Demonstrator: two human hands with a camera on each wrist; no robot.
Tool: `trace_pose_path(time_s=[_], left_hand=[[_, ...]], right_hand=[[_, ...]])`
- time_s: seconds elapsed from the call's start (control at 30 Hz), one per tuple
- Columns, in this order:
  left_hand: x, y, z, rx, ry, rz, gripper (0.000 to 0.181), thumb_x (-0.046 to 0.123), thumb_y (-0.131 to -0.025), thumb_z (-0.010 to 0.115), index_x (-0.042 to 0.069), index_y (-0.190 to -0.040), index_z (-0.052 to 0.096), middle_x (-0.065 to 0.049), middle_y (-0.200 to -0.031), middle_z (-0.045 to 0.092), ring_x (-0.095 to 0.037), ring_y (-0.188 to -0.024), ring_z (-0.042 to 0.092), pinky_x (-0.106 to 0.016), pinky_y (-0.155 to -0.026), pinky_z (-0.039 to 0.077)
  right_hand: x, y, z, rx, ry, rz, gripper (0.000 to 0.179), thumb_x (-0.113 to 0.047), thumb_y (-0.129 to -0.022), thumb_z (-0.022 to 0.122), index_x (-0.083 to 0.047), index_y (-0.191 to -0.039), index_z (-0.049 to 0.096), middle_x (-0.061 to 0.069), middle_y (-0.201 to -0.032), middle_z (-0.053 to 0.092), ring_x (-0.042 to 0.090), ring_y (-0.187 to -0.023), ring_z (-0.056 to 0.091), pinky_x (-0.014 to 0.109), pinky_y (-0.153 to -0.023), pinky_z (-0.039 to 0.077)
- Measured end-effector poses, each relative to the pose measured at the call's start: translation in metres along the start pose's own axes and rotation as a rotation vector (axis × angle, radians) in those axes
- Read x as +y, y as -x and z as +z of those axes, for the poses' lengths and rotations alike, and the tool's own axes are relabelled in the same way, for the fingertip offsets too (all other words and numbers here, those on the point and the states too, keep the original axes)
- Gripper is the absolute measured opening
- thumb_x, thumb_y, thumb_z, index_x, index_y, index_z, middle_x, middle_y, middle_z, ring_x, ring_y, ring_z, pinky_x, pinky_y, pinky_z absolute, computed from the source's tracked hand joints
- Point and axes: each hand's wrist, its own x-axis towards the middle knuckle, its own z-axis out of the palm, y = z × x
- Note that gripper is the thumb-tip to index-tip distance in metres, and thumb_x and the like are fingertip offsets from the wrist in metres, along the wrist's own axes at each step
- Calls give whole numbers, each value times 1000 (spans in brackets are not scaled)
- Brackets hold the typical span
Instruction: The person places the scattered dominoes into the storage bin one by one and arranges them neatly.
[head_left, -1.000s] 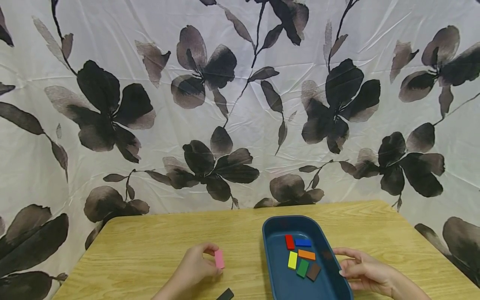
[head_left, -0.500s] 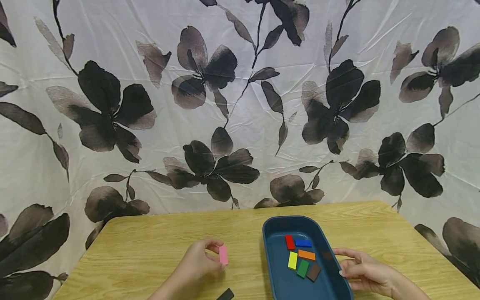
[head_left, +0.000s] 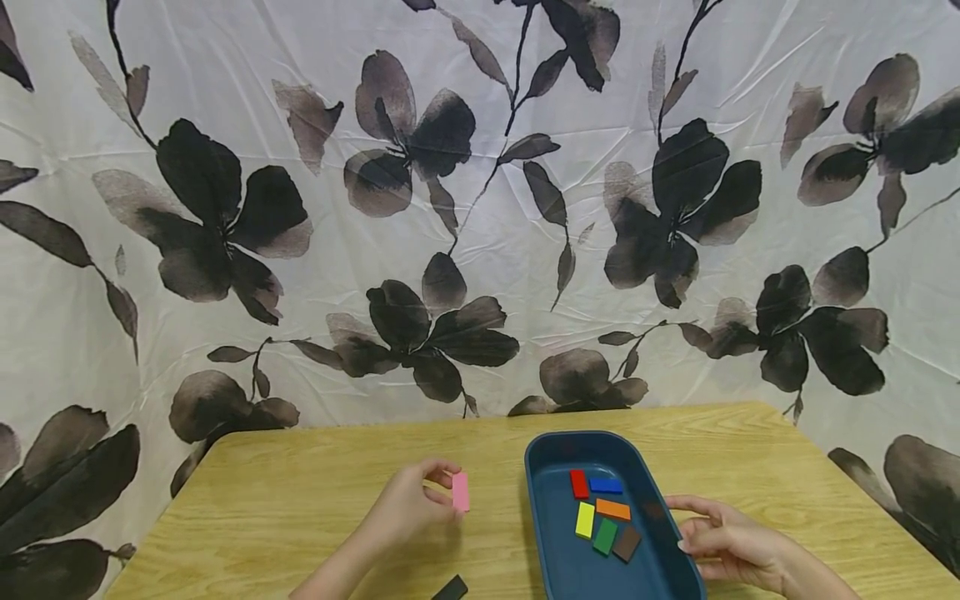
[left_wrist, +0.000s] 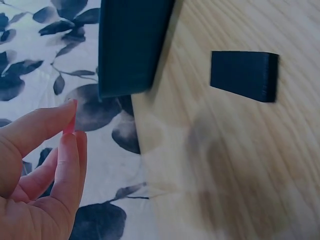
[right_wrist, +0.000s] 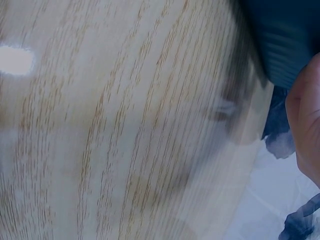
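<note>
My left hand [head_left: 408,504] pinches a small pink block [head_left: 461,492] between thumb and fingertips, to the left of the dark blue tray [head_left: 534,500]. In the left wrist view only a thin edge of the pink block [left_wrist: 71,122] shows between the fingertips. My right hand [head_left: 738,542] holds the tray's right side, with thumb and fingers at the rim. Inside the tray lie a red block [head_left: 579,484], a blue block [head_left: 606,485], an orange block [head_left: 613,509], a yellow block [head_left: 585,520], a green block [head_left: 605,537] and a brown block [head_left: 627,545].
A black block [head_left: 452,588] lies on the wooden table [head_left: 300,483] near the lower edge of the head view, left of the tray. Behind the table hangs a white cloth [head_left: 525,350] with dark flowers.
My left hand has carried the pink block to the right and slightly away from me, closer to the tray. The right hand, the tray and its blocks have stayed put.
</note>
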Motion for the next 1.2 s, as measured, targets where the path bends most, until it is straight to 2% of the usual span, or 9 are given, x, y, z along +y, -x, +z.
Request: trace_pose_path(time_s=[0.23, 0.47, 0.8, 1.07, 1.2], left_hand=[[15, -9, 5, -24, 62, -13, 52, -6, -64, 78, -7, -112, 58, -11, -93, 60, -20, -76, 65, -32, -64, 53], [29, -22, 13, -38, 73, -54, 52, -3, -67, 79, -3, -115, 58, -11, -95, 59, -18, -75, 64, -31, -66, 53], [43, -40, 26, -16, 53, -38, 50, 3, -65, 81, -1, -111, 61, -10, -91, 59, -19, -75, 57, -30, -65, 49], [57, -56, 37, -31, 87, -18, 47, 0, -66, 79, -2, -110, 61, -11, -89, 59, -19, -76, 55, -30, -65, 50], [65, -62, 44, -32, 101, -35, 47, -1, -67, 79, -2, -110, 60, -11, -88, 59, -20, -77, 54, -30, -66, 51]], right_hand=[[0, 0, 0, 1, 0, -1, 43, 4, -93, 41, -7, -135, 37, 3, -99, 61, 17, -96, 62, 35, -89, 48], [0, 0, 0, 1, 8, -5, 42, 4, -94, 40, -8, -133, 40, 3, -99, 61, 16, -95, 63, 35, -88, 49], [-1, 0, 0, 11, 12, -4, 43, 4, -93, 41, -7, -134, 38, 3, -99, 62, 17, -95, 62, 36, -88, 48], [-1, -1, 0, 33, 24, -2, 44, 4, -92, 43, -6, -135, 37, 3, -97, 61, 16, -93, 63, 35, -87, 49], [-1, 0, 0, 34, 31, 0, 44, 4, -92, 43, -6, -135, 37, 2, -97, 61, 15, -92, 63, 34, -86, 50]])
